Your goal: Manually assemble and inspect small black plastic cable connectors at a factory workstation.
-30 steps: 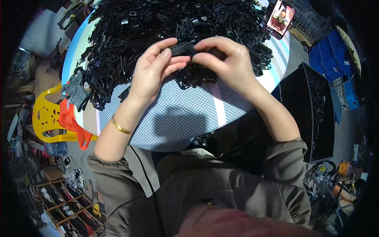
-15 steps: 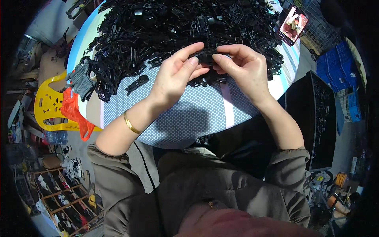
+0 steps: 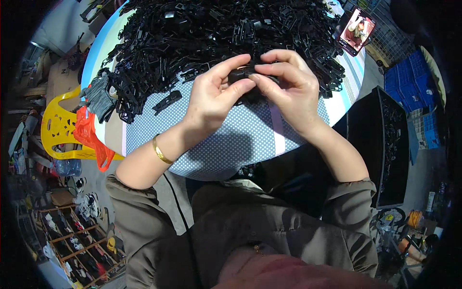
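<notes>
Between my two hands is a small black plastic part [image 3: 239,75], partly covered by my fingers. My left hand [image 3: 211,91] pinches its left end between thumb and fingers. On the other end, the thumb and fingers of my right hand [image 3: 292,86] close in, and the two thumb tips nearly meet. Just beyond lies a big heap of similar black plastic parts [image 3: 192,36]. A single loose black part [image 3: 167,102] rests on the dotted tablecloth [image 3: 216,156], left of my left hand.
A grey knitted glove [image 3: 100,98] and a red plastic bag [image 3: 86,132] are at the table's left edge, by a yellow chair [image 3: 50,125]. At the far right stands a phone [image 3: 357,32]. A black bin [image 3: 375,149] and blue crates [image 3: 411,82] stand right of the table.
My fingers have shifted on the black part, which has turned a little. The thumbs have come closer together, and the right forefinger has lifted slightly.
</notes>
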A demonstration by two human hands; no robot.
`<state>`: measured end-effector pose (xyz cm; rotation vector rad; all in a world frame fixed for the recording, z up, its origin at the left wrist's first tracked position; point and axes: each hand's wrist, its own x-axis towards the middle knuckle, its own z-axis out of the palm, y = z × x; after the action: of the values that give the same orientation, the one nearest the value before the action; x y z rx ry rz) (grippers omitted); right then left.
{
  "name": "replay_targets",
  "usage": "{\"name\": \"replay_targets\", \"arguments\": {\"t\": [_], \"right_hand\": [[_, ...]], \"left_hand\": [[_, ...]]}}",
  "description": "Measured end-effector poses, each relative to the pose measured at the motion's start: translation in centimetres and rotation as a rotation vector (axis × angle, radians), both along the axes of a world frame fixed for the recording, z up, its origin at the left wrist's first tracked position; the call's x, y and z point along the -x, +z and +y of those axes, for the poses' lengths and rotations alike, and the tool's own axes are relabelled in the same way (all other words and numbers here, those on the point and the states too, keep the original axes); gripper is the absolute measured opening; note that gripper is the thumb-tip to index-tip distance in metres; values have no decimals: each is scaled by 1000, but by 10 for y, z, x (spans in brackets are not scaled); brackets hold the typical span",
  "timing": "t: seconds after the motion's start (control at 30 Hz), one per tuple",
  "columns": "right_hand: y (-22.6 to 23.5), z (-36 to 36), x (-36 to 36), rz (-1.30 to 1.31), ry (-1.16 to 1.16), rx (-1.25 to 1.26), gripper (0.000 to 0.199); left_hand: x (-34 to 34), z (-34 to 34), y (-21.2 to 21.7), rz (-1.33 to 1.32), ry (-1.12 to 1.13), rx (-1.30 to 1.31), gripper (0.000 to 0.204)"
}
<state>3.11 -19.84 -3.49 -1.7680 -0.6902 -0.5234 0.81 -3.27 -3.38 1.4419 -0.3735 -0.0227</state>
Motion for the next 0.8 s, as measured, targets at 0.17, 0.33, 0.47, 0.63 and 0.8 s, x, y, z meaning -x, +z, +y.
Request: {"name": "replay_targets", "arguments": {"t": [0.17, 0.33, 0.47, 0.63, 0.8], "right_hand": [[1, -8, -6, -123, -70, 192, 31], [18, -25, -11, 538, 359, 133, 32], [16, -25, -8, 376, 331, 121, 24], [25, -37, -3, 352, 451, 133, 21], [30, -67, -27, 469, 424, 211, 30]], "left_hand": [[1, 6, 13, 45, -45, -137, 42], [-2, 12, 15, -7, -96, -35, 45], [-5, 15, 15, 30, -161, -16, 46], [1, 9, 17, 33, -238, 37, 40], [27, -10, 8, -521, -686, -409, 26]]}}
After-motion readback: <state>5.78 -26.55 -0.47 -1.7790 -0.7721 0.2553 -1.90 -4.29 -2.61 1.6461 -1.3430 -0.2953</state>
